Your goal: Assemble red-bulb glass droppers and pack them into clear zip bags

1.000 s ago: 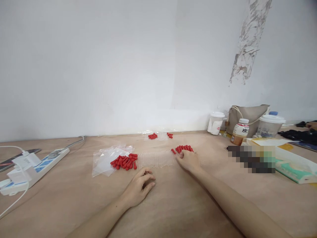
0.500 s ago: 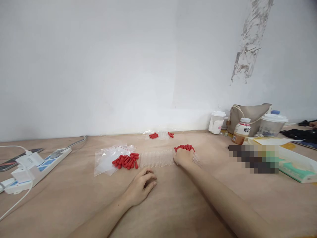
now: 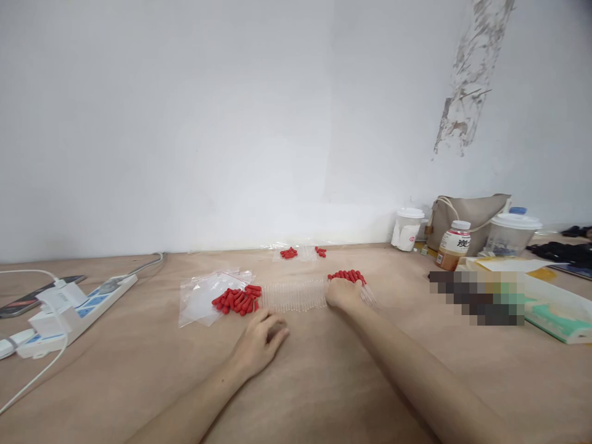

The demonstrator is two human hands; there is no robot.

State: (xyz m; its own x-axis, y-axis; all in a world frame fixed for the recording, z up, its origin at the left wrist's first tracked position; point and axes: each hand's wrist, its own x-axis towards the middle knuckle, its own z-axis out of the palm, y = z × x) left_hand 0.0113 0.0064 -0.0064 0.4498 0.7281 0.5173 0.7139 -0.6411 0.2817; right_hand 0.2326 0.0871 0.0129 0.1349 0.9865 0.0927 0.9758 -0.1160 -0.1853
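The power strip [image 3: 99, 303], table [image 3: 314, 376] and scarred wall [image 3: 231, 123] suggest a plain workroom.

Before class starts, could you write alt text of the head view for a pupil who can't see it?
A person's bare right hand is at a row of red bulb-shaped pieces; the loosely curled left hand is near a heap of similar red pieces by clear plastic bags. Between both groups, thin clear sticks lie side by side on a brown tabletop.

Red bulbs [image 3: 235, 301] beside clear tubes [image 3: 294, 296]
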